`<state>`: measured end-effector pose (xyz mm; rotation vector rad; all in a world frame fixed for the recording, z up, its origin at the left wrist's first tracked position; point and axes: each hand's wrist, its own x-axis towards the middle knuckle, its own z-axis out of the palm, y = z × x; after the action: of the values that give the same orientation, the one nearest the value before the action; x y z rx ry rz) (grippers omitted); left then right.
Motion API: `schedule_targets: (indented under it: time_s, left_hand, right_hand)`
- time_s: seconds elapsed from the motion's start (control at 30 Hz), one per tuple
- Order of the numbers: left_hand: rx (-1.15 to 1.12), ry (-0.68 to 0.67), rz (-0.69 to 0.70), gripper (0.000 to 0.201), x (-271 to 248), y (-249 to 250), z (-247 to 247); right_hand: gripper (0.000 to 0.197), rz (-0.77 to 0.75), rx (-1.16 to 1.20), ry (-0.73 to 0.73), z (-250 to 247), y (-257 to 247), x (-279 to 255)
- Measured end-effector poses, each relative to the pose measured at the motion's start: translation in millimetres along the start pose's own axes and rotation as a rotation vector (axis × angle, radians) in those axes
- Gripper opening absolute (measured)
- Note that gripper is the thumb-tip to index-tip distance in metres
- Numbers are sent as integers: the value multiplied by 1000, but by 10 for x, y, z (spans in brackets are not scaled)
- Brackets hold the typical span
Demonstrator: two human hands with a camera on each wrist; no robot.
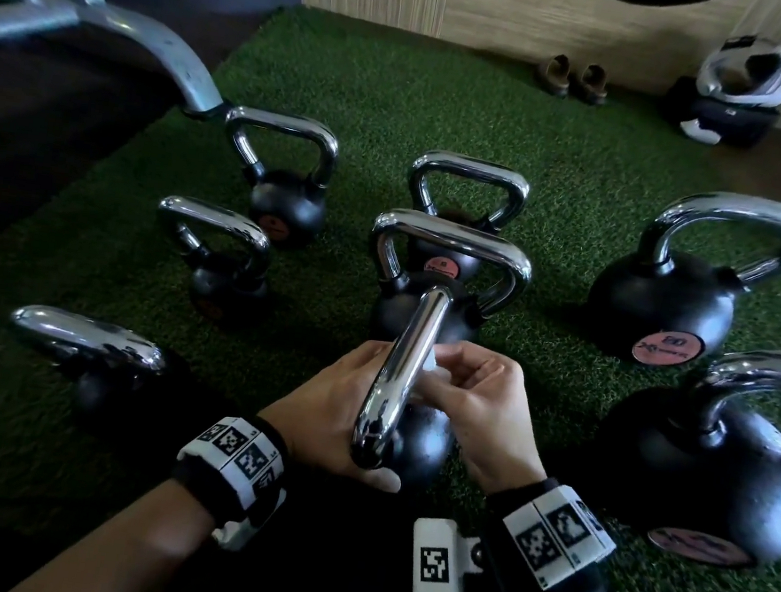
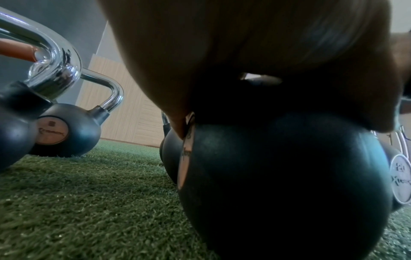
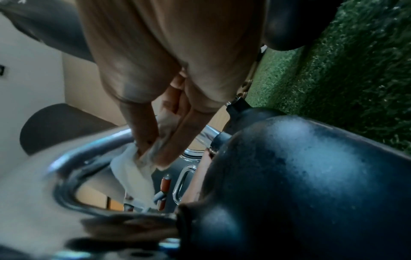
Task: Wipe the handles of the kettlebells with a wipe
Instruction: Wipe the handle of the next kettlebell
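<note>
the nearest kettlebell [image 1: 415, 439] stands on the green turf [image 1: 378, 97] right in front of the person, its chrome handle [image 1: 401, 376] running away from the camera between the two hands. a white wipe [image 3: 135, 177] is pinched in the fingertips [image 3: 144, 140] of the right hand [image 1: 478, 405] and lies against the inner side of that handle; in the head view only a small patch of it shows beside the chrome bar. the left hand [image 1: 336, 402] sits on the other side of the handle with its thumb under the handle's near end, against the black ball, but the pictures do not show plainly whether its fingers are wrapped round anything, so i cannot tell its grip. both wrists wear black bands with white marker tags. around this kettlebell stand seven more with black bodies and chrome handles: one just behind it [image 1: 433, 291], another behind that [image 1: 462, 216], two off to the left [image 1: 228, 276] and far left [image 1: 288, 194], one near the left forearm [image 1: 94, 367], and two large ones on the right [image 1: 668, 300] and near right [image 1: 710, 477]. a grey metal frame [image 1: 130, 32] reaches in from the upper left. by the wooden wall [image 1: 561, 11] at the back sit a pair of shoes [image 1: 572, 79] and a white helmet [image 1: 745, 73] on a dark bag.
</note>
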<state>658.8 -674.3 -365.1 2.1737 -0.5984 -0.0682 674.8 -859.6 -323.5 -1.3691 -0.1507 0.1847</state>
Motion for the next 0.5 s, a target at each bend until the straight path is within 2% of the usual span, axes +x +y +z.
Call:
schedule_targets:
  time_s: [0.17, 0.33, 0.5]
  left_hand:
    - [-28, 22, -33, 122, 7, 30, -12]
    - [-23, 13, -24, 121, 7, 58, -12]
    - [-65, 10, -42, 123, -1, 33, -11]
  right_hand:
    - [11, -126, -287, 281, -15, 14, 217]
    - [19, -168, -457, 339, -17, -2, 218]
    - [21, -175, -576, 470, -18, -76, 379]
